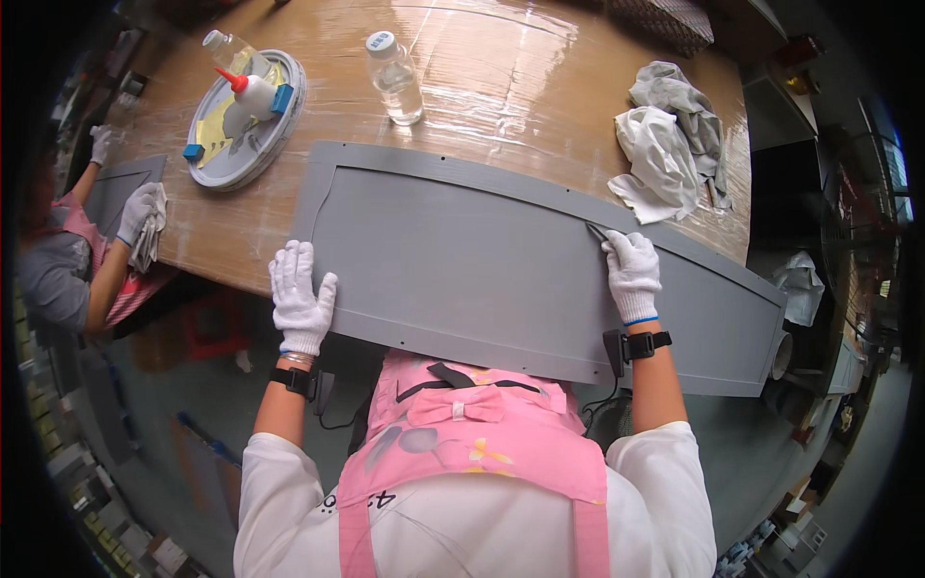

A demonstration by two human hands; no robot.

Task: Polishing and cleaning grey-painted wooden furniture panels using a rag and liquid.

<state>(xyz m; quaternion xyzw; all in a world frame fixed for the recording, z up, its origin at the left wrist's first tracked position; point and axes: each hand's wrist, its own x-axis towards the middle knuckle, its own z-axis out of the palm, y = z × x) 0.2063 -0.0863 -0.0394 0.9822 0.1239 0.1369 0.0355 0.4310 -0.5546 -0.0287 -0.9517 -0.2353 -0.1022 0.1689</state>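
A long grey framed panel [462,260] lies before me, its near edge jutting past the table toward my apron. My left hand [303,297], in a white knit glove, rests flat on the panel's left end, fingers stretched out. In my gloved right hand [633,274] is a thin dark pointed tool [596,231], pinched between the fingers; its exact kind is too small to tell. The tool's tip is by the groove along the panel's far frame strip. A thin, slightly curved dark line [325,207] runs down the inner left frame. Small dark holes dot the frame.
A film-wrapped table [520,87] supports a clear bottle [395,82], crumpled rags [665,144] and a round grey lid [226,159]. On the lid are a white squeeze bottle [253,96] with a red tip and blue blocks. At left, a co-worker's gloved hand [140,212] holds a cloth.
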